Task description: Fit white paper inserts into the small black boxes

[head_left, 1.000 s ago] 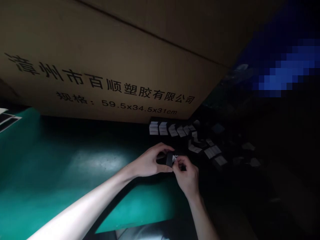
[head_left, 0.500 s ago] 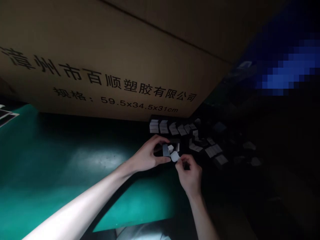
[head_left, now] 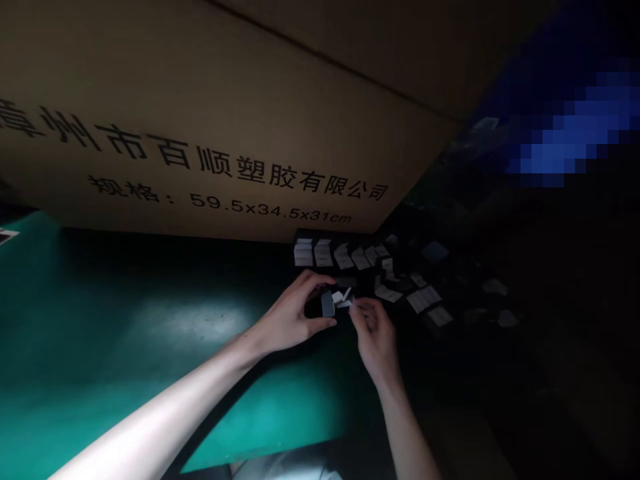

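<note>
My left hand [head_left: 293, 319] is closed around a small dark block [head_left: 327, 304], thumb below and fingers above it. My right hand [head_left: 376, 335] pinches a small white sticker [head_left: 344, 299] right beside the block's end. Both hands hover over the green mat [head_left: 125, 340], close in front of the pile of white stickers [head_left: 373, 267]. The light is dim and fine detail of the block is hard to make out.
A big brown cardboard box [head_left: 225, 113] with printed black characters stands behind the hands, filling the back. Several white stickers lie scattered on a dark surface to the right [head_left: 440, 313]. A blue blurred patch [head_left: 565, 140] sits at upper right. The mat's front edge [head_left: 280, 450] is near me.
Both hands have drifted slightly up and left. The white sticker, peeled away from the block half a second ago, is now back closer to the block's end.
</note>
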`<action>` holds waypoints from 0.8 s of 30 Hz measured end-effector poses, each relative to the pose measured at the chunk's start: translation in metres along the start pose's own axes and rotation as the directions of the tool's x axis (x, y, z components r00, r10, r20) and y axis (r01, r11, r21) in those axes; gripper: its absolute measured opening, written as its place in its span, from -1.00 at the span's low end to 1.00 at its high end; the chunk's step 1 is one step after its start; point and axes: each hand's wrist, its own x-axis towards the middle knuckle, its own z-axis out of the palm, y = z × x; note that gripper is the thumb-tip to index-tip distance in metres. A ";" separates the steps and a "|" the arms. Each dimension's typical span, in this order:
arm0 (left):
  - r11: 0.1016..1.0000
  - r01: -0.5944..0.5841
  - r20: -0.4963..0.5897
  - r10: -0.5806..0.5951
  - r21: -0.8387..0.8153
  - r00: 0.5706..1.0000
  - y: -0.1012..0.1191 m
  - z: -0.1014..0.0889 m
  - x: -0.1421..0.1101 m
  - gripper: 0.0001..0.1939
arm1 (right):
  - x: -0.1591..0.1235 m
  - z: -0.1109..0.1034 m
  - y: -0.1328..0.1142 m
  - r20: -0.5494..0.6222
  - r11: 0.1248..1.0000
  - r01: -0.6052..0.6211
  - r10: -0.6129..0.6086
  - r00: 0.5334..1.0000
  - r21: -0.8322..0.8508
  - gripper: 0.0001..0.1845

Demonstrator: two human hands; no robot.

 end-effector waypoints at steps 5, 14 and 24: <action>0.986 -0.143 0.038 0.140 0.084 0.989 0.005 0.013 -0.003 -0.49 | 0.004 0.001 -0.002 0.058 0.992 -0.038 0.031 0.998 0.117 -0.58; 0.887 -0.291 0.109 0.270 0.359 0.957 0.001 0.025 -0.004 -0.52 | 0.004 -0.002 -0.004 0.035 0.954 -0.119 0.113 0.993 0.275 -0.58; 0.930 -0.176 -0.122 0.225 0.324 0.967 0.001 0.012 -0.002 -0.56 | 0.004 -0.004 0.003 -0.125 0.941 -0.157 0.202 0.971 0.300 -0.55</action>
